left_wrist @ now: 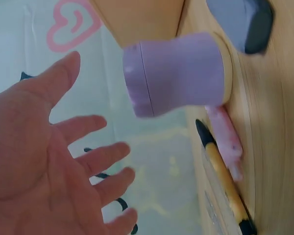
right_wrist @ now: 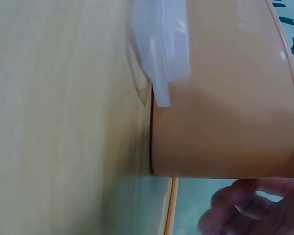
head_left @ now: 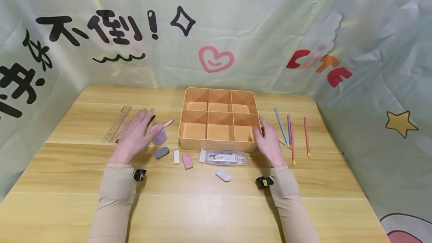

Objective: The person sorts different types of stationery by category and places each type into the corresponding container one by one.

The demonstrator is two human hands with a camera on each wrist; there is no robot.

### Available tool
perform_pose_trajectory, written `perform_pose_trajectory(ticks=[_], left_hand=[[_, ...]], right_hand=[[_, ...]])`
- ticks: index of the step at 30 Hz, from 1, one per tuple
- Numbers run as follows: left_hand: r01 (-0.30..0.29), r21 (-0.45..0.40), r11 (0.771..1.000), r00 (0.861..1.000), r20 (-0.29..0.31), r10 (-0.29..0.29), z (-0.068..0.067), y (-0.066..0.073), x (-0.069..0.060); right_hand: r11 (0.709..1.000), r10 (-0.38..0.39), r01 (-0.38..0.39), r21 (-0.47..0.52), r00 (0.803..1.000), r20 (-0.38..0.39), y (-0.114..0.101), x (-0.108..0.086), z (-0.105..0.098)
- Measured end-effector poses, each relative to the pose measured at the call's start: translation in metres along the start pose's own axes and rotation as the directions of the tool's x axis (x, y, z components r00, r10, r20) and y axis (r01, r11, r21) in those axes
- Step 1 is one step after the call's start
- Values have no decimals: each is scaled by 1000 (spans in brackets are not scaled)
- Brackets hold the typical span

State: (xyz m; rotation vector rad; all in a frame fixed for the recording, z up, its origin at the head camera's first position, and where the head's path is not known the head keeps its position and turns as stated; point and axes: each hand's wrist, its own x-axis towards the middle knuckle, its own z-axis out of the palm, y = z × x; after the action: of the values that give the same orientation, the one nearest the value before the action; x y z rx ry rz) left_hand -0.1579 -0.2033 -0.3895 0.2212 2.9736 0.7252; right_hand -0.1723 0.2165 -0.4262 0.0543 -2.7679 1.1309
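My left hand (head_left: 135, 132) hovers with spread fingers over the table's left part, holding nothing. Near its thumb stands a small purple waisted cylinder (left_wrist: 179, 73) with a cream base. A pink pen (left_wrist: 225, 134) and a black-tipped yellow pen (left_wrist: 223, 176) lie close by, and a clear patterned ruler (head_left: 116, 125) is partly under the hand in the head view. At the right side of an orange six-compartment organizer box (head_left: 216, 144), my right hand (head_left: 271, 143) grips the wall, thumb over the rim and fingers curled outside; the thumb is hidden in the right wrist view.
Several erasers, among them a grey one (head_left: 162, 153), a pink one (head_left: 187, 161) and a white one (head_left: 223, 175), lie before the box. A clear plastic case (head_left: 226, 158) touches its front. Several pencils, including a red one (head_left: 306, 138), lie to its right.
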Motion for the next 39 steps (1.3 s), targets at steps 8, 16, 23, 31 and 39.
perform_pose_trajectory(ticks=[8, 16, 23, 31, 39], left_hand=[[-72, -51, 996, 997, -4, 72, 11, 8, 3], [-103, -105, 989, 995, -22, 102, 16, 8, 2], [-127, -112, 986, 992, -34, 124, 18, 7, 2], [-134, -108, 985, 990, -47, 130, 20, 8, 6], [-127, -114, 985, 991, -45, 123, 19, 9, 3]], right_hand=[[1000, 30, -30, 2, 1000, -2, -1, -1, 0], [999, 46, -46, 28, 999, -4, -1, -1, 3], [988, 86, -88, 126, 996, 28, -1, -3, 3], [981, 105, -109, 162, 994, 36, 0, -2, 3], [981, 95, -100, 167, 995, 39, 2, -2, 3]])
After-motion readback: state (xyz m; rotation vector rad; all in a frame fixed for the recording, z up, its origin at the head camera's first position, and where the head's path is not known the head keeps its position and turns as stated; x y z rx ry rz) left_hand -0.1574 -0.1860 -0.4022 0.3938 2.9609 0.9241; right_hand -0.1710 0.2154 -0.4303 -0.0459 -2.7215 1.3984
